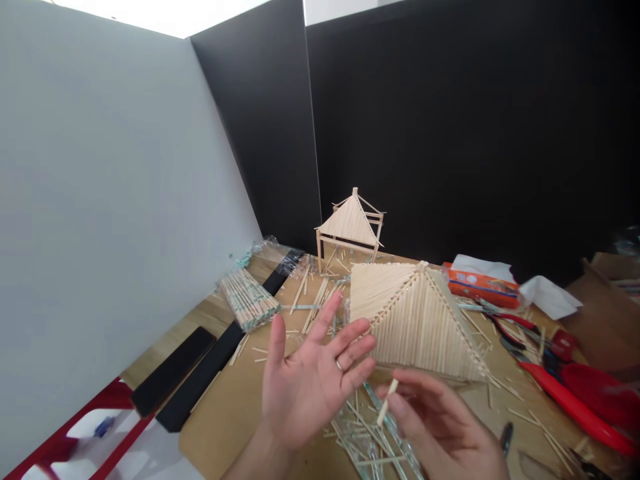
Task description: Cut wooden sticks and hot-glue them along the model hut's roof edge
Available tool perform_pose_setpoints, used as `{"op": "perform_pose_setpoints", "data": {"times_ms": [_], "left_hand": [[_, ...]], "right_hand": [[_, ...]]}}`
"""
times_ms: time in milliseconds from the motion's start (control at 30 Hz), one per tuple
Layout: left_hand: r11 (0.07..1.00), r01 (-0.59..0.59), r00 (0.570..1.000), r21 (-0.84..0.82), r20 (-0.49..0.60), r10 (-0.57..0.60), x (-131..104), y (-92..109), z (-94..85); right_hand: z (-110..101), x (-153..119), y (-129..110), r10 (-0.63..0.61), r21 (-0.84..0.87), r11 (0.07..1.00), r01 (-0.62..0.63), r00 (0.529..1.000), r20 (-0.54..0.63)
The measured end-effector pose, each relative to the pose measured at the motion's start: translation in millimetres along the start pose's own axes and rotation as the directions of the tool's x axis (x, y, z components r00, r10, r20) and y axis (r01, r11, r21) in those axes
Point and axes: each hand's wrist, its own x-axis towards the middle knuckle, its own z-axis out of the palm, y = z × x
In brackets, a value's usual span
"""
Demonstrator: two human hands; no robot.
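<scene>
My left hand (317,377) is raised palm up with its fingers spread, and nothing lies in it. A ring circles one of its fingers. Between thumb and fingers my right hand (440,420) pinches a short piece of wooden stick (387,402). Just behind both hands stands a large model roof (417,327) made of thin sticks laid side by side, its ridges meeting at a peak. Further back is a small model pavilion (350,223) on stick legs; its front roof face is covered, while other roof parts show bare framing. Loose sticks and clear wrappers (370,433) lie below my hands.
Wrapped stick bundles (249,298) and a black phone (174,370) lie at left. On the right are an orange tissue pack (480,283), red-handled pliers (575,407) and a cardboard box (607,313). Grey and black panels (470,133) wall in the table.
</scene>
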Motion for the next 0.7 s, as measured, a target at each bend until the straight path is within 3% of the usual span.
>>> {"op": "perform_pose_setpoints", "data": {"times_ms": [100,233,367,467,533,567,600,633,667,700], "left_hand": [[1.0,-0.017,1.0,-0.008,-0.021,0.017,0,0,-0.1],[0.999,-0.011,0.998,0.046,-0.066,0.014,-1,-1,-1.3],[0.988,-0.012,0.994,0.153,-0.109,0.029,-2,-1,-4.2],[0.931,-0.035,0.986,0.363,-0.141,0.092,-4,-2,-5.3],[0.791,-0.11,0.981,0.602,-0.061,0.183,-8,-7,-4.5],[0.663,-0.158,0.976,0.732,0.012,0.219,-12,-12,-3.8],[0.482,-0.265,0.954,0.835,0.155,0.257,-17,-19,-3.3],[0.275,-0.28,0.952,0.92,0.228,0.205,-22,-27,-3.2],[0.097,-0.214,0.969,0.972,0.199,0.149,-27,-38,-3.7],[-0.044,-0.234,0.968,0.971,0.237,0.083,-32,-49,-4.9]], "right_hand": [[-7,11,-2,0.16,0.26,0.95,-0.174,0.984,0.074],[-10,21,-4,0.267,0.55,0.78,-0.298,0.954,0.137],[-8,24,-15,0.21,0.781,0.57,-0.257,0.964,0.165],[-10,28,-29,0.111,0.86,0.487,-0.154,0.987,0.114],[-13,33,-37,0.059,0.881,0.465,-0.091,0.996,0.072],[-15,36,-40,0.041,0.886,0.458,-0.068,0.998,0.055],[-17,39,-43,0.029,0.89,0.454,-0.05,0.999,0.042],[-19,42,-45,0.022,0.891,0.452,-0.038,0.999,0.032],[-21,44,-46,0.019,0.889,0.457,-0.03,1.0,0.024],[-22,46,-47,0.02,0.884,0.467,-0.024,1.0,0.017]]}}
